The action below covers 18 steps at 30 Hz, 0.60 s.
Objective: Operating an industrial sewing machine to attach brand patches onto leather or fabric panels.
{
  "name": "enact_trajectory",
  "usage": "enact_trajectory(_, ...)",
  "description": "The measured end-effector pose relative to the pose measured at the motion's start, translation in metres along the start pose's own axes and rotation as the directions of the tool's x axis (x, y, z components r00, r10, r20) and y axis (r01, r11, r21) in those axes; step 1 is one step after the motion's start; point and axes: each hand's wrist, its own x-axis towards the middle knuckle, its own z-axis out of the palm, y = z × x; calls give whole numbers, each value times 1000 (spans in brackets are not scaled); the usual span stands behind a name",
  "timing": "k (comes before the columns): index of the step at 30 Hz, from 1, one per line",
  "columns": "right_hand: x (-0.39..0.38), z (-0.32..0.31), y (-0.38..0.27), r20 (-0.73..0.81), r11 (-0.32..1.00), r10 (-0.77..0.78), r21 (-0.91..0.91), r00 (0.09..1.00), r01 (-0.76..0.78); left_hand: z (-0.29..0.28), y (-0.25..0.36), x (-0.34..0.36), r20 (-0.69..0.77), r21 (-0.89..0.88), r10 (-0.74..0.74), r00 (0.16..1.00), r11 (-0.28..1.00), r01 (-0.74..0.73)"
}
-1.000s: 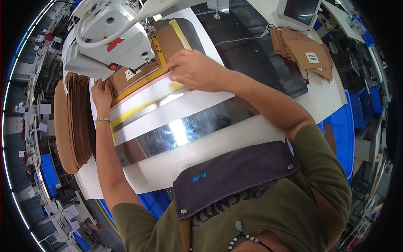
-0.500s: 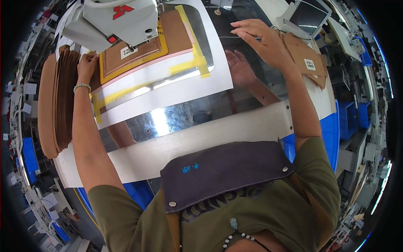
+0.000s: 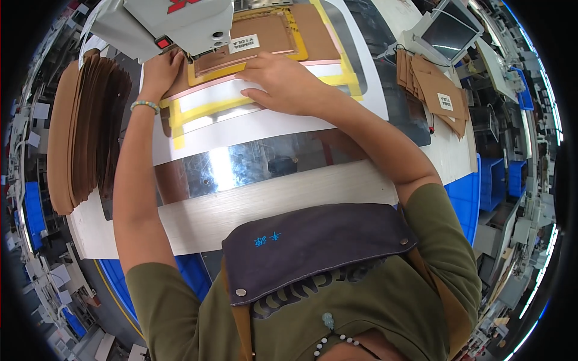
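1. Fingers of your left hand are bunched close together at the left end of the yellow frame, just beside the white machine head; whether they pinch anything cannot be told from this angle
2. On your right hand, thumb and forefinger stand apart with a clear gap between them, nothing held there; the hand lies over the near edge of the frame and the pink strip, though how firmly it touches cannot be told
3. Between and beyond your hands is the brown panel, inside the yellow frame and partly under the machine head, with a white label on it
4. At the table's right end you have a blue bin, its contents too hidden to tell; another blue container shows in part below the near edge
5. Under the frame, yellow tape and a white sheet lie over a shiny metal plate, set in your pale table
6. To your left stands a thick row of brown pieces; to your right, labelled brown pieces overlap near a monitor
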Motion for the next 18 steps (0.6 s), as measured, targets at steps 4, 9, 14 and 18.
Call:
enact_trajectory(4,2,10,4,-49,999,-26,46,998,28,20,24,3,-95,-50,110,989,992,-116)
enact_trajectory(9,-14,21,19,-179,999,36,21,983,-33,31,57,13,-262,-297,211,942,911,-287)
enact_trajectory(14,-6,34,6,-253,999,11,54,967,3,12,-7,9,-96,-264,-238,967,942,206)
enact_trajectory(18,-8,33,4,-300,1000,5,25,954,3,-39,-10,-45,53,-559,-395,917,749,355)
